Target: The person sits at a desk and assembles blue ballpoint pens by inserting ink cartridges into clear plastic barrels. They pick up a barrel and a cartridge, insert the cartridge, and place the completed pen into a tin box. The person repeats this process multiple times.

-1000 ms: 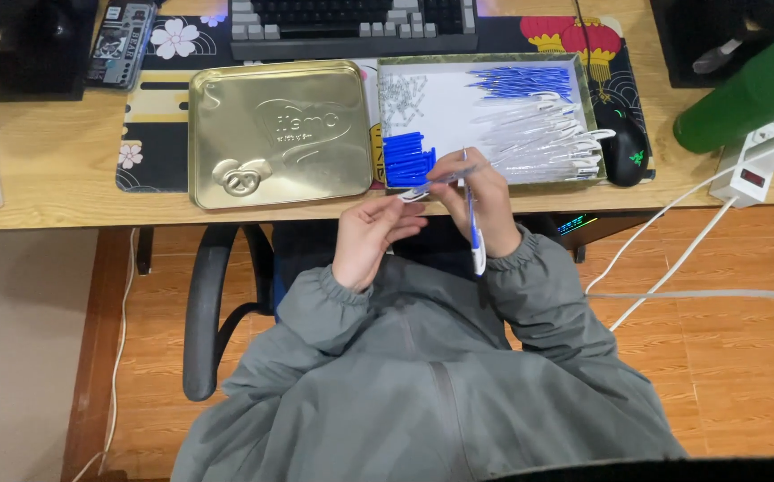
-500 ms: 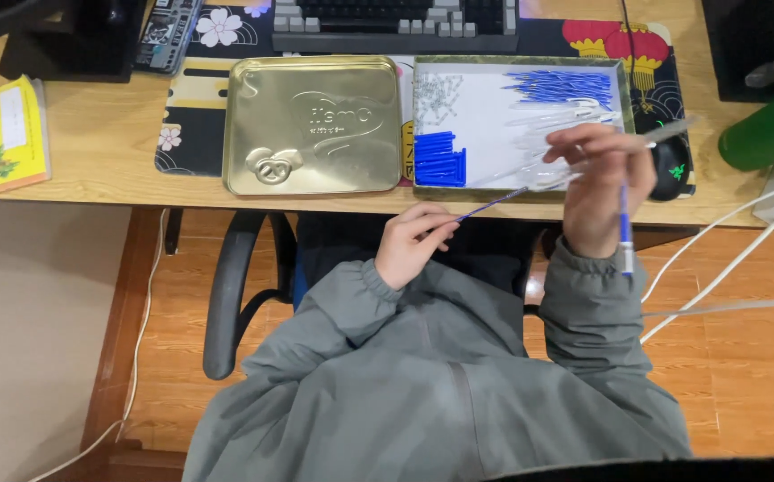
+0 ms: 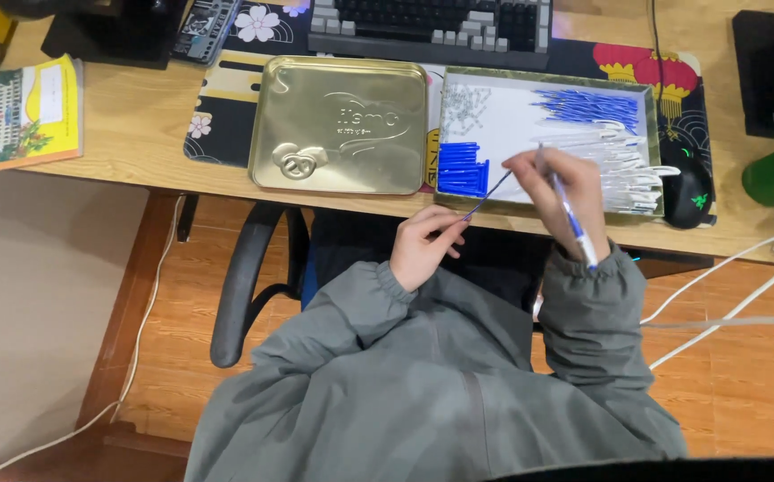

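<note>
Head view only. Left hand [image 3: 424, 245] pinches a thin blue refill [image 3: 487, 192] at its lower end, fingers closed narrow on it, over the desk's front edge; the refill slants up and right, its tip over the front rim of the open tin tray [image 3: 547, 85]. Right hand [image 3: 558, 189] is curled around a pen barrel [image 3: 572, 223] (whitish, blue end by the wrist), hovering over the tray's lower middle, fingertips down near the loose white parts. Inside the tray: stack of blue caps [image 3: 463, 168] front left, blue refills [image 3: 587, 105] back right, pile of white barrels [image 3: 623, 161] right, small springs [image 3: 467, 96] back left. Gold tin lid [image 3: 340, 125] lies just left of the tray. Black mouse [image 3: 688, 189] just right of it. Keyboard [image 3: 431, 31] behind. Yellow book [image 3: 16, 112] at far left on wooden desk [image 3: 128, 134]. Grey jacket sleeves, chair below.
</note>
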